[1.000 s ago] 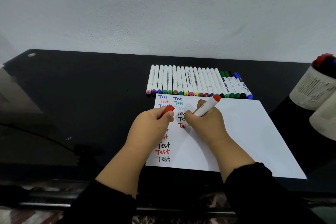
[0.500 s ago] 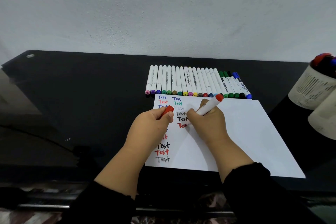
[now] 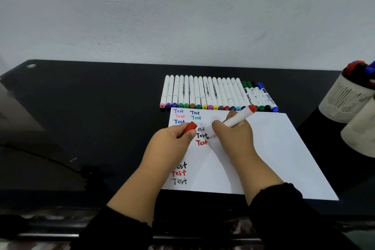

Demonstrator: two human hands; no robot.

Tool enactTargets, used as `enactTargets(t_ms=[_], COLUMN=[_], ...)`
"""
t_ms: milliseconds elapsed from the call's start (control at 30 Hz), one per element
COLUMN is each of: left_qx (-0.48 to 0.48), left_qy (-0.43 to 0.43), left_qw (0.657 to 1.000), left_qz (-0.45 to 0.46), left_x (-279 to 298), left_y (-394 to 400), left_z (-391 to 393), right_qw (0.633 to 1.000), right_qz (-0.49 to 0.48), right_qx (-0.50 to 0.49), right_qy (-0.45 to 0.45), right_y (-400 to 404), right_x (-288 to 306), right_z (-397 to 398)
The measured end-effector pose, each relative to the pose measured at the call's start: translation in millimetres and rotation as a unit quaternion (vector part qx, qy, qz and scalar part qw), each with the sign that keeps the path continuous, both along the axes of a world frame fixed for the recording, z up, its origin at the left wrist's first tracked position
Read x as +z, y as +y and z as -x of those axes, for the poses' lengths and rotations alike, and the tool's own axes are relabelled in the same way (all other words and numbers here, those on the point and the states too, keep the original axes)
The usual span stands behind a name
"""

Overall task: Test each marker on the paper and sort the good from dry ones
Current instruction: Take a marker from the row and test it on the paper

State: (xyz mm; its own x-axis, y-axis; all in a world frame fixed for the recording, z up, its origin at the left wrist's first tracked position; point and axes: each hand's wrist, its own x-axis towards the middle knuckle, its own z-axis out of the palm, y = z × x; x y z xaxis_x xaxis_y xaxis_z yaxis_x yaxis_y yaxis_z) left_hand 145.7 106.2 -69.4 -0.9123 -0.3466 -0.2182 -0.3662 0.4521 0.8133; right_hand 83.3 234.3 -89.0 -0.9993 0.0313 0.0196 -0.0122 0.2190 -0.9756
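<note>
My right hand (image 3: pixel 233 138) is wrapped around the red marker (image 3: pixel 239 117), tip down by the paper (image 3: pixel 263 148), and over the last second the word has gone from "Te" to a full red "Test" (image 3: pixel 202 142). The tip now sits at the end of the final letter, whether touching or just clear I cannot tell. My left hand (image 3: pixel 172 144) pinches the red cap (image 3: pixel 190 127) between thumb and fingers, right beside the writing hand, and it has barely shifted.

That finished word reads bold and solid, so I judge this marker a good one; capping and sorting come next, I reckon.

The marker itself: white barrel, red end pointing up and right, angled steeply across my knuckles. Moving outward, the sheet carries two columns of "Test" words in blue, red, green and black, one faint grey one among them. Just beyond its far edge lies the row of markers (image 3: pixel 213 95), side by side, coloured ends toward me. Far right, a white cup (image 3: pixel 349 99) holds more markers.
</note>
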Motion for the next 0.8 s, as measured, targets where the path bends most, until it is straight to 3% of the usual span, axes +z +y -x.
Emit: enactTargets(t_ms=[233, 600, 800], left_qx=[-0.053, -0.112, -0.131], left_qy=[0.024, 0.037, 0.048], left_qw=[0.997, 0.993, 0.988], left_qz=[-0.056, -0.021, -0.067], left_x=[3, 1, 3], left_y=[7, 15, 20], left_z=[2, 8, 7], right_qw=[0.973, 0.979, 0.979], right_qz=[0.224, 0.187, 0.164], right_qx=[-0.014, 0.050, 0.106], right_qy=[-0.056, -0.067, -0.051], right_y=[14, 21, 25], right_x=[21, 23, 26], right_z=[6, 3, -1])
